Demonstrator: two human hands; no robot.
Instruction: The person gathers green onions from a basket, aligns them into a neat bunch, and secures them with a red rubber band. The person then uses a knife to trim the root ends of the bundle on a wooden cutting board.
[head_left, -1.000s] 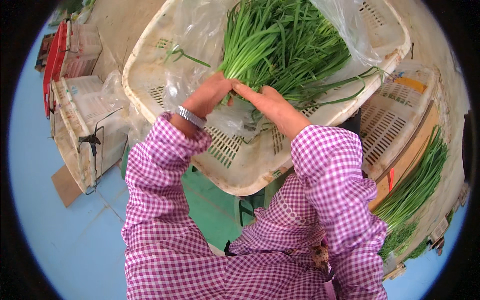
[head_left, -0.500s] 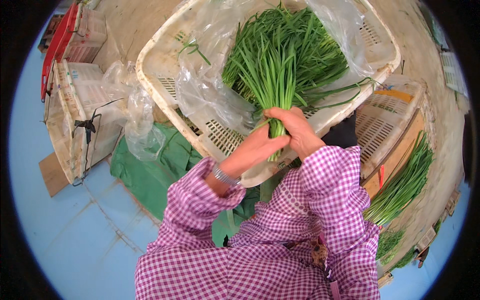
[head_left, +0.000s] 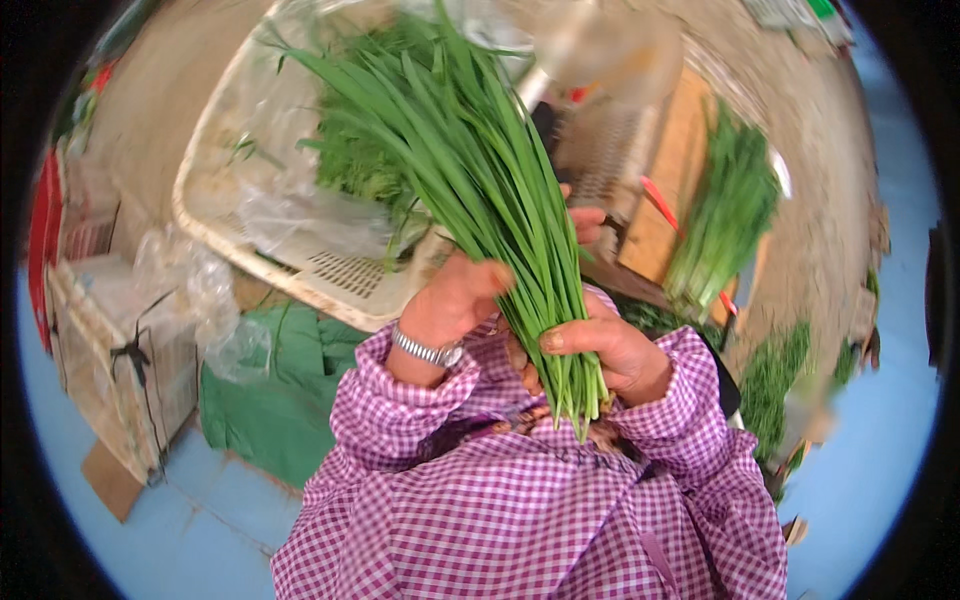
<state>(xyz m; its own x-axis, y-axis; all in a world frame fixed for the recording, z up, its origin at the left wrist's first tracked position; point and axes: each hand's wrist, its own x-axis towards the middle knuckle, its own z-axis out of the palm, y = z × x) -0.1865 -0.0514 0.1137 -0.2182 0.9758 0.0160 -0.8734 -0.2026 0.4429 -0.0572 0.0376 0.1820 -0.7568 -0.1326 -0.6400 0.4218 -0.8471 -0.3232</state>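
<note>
A long bunch of garlic chives point(head_left: 490, 190) is tilted in front of my chest, leaf tips to the upper left and pale cut ends at the lower right. Low on the stems, my right hand point(head_left: 632, 358) is closed round them, its thumb across the front. My left hand point(head_left: 447, 308) grips the bunch higher up from the left, with a blurred thumb at its edge. Fingertips show past the bunch's right side. Beyond it, more chives point(head_left: 365, 165) lie on clear plastic point(head_left: 310, 220) in a white slotted crate point(head_left: 215, 170).
A tied chive bundle point(head_left: 722, 215) rests by a wooden board point(head_left: 665, 170) with red strips on the right; loose greens point(head_left: 775, 385) lie nearer. On the left stand stained white crates point(head_left: 120, 370), a plastic bag point(head_left: 205, 290) and green sheeting point(head_left: 275, 390).
Both hands have drawn the chives out of the crate toward my chest. The left hand has shifted from the stem ends to higher on the bunch. The view has turned right.
</note>
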